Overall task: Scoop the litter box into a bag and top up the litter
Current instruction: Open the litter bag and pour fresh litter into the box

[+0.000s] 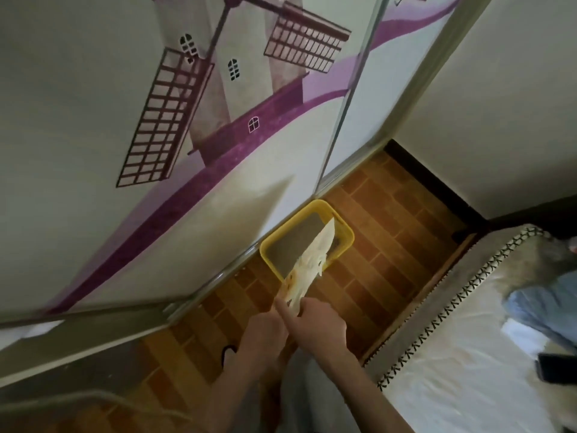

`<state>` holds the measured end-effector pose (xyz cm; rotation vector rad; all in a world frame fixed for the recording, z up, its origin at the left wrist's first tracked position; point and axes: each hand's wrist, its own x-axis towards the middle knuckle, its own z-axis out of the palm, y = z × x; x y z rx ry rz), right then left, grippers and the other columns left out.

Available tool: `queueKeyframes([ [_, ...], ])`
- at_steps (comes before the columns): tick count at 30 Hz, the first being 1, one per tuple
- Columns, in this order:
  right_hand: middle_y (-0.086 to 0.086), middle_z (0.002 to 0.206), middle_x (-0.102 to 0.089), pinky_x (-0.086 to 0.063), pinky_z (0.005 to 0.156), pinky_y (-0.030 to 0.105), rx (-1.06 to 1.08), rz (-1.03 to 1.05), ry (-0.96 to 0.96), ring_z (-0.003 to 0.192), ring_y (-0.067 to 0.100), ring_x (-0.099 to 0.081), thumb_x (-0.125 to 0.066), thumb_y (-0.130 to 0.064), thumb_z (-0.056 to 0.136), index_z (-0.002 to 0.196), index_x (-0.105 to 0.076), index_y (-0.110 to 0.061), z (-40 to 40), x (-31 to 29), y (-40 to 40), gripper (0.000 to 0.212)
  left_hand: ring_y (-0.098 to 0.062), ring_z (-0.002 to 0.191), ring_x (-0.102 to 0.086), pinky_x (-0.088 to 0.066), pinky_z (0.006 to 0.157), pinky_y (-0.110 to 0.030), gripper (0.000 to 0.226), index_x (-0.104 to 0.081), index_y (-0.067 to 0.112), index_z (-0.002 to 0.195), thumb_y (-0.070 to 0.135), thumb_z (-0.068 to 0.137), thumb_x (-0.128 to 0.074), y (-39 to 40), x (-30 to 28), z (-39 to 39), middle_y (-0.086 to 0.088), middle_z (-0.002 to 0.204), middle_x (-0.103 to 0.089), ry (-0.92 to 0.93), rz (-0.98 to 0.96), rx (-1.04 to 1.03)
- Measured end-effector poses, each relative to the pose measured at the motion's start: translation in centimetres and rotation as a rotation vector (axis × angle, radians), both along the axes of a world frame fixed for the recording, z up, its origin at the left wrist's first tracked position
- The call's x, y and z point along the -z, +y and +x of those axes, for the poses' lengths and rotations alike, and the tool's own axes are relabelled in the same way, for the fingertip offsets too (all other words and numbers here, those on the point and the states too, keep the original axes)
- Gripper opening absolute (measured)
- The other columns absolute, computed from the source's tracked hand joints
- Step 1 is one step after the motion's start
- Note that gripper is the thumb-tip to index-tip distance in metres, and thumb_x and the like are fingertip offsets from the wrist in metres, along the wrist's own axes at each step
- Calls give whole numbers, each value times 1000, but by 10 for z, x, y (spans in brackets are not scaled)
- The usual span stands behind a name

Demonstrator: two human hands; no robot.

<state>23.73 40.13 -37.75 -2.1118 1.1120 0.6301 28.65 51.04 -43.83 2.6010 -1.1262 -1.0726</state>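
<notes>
A yellow litter box (345, 232) with grey litter sits on the wood-pattern floor against the wardrobe door. Over its near right part hangs a pale, thin plastic bag (312, 264), stretched from my hands toward the box. My left hand (263, 334) and my right hand (318, 326) are close together in front of the box, and both grip the bag's near end. My right index finger lies along the bag's edge. No scoop is in view.
A sliding wardrobe door (156, 135) with a purple windmill print runs along the left. A bed (462, 354) with a white cover, blue cloth and a dark phone (555, 368) stands on the right. A black cord loop (226, 354) lies on the floor near my left arm.
</notes>
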Motion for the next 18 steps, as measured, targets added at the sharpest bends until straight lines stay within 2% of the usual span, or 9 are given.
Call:
queueKeyframes([
  [2,-9,81,-70,-58,66,27,-67,-46,1,64,4,-65,-38,-69,96,80,-66,-26,8,14,-7,54,-8,90,-70,-57,84,-23,32,-63,21,122,40,104,-45,-6,10,-4,4,104,-72,-10,-8,-21],
  [5,-5,84,-72,-62,71,31,-118,-7,-47,70,7,-69,-46,-43,104,84,-69,-22,18,41,-15,37,-7,91,-69,-52,78,-17,28,-65,27,118,40,104,-46,-10,31,-1,8,105,-72,-59,-31,-91],
  [8,-9,78,-66,-61,74,30,-139,44,-108,68,4,-64,-44,-38,106,79,-64,-23,21,64,-18,36,-1,75,-66,-56,71,-14,25,-65,31,117,44,102,-49,-6,57,11,14,95,-71,-14,-93,-151],
  [10,-13,65,-52,-51,65,21,-106,100,-161,57,-1,-50,-45,-38,106,69,-53,-28,21,79,-17,39,0,70,-63,-56,69,-15,25,-65,31,116,45,101,-50,-3,75,19,15,90,-70,-31,-141,-122],
  [12,-14,59,-45,-39,59,17,-61,138,-204,52,0,-44,-45,-37,107,65,-47,-30,19,97,-15,42,0,72,-62,-55,70,-15,28,-63,31,116,47,99,-49,1,99,21,15,90,-69,-46,-202,-107],
  [16,-8,56,-52,-39,50,19,155,235,-320,47,4,-48,-50,-31,105,63,-53,-22,11,132,-12,43,-2,80,-64,-57,71,-20,59,-59,27,115,70,91,-27,14,156,19,14,97,-68,-86,-229,-67],
  [18,-2,53,-51,-36,48,22,235,279,-382,46,5,-42,-51,-30,105,62,-53,-17,5,143,-11,45,-1,83,-62,-56,72,-19,60,-55,25,119,72,89,-32,23,187,13,14,101,-65,-75,-202,-126],
])
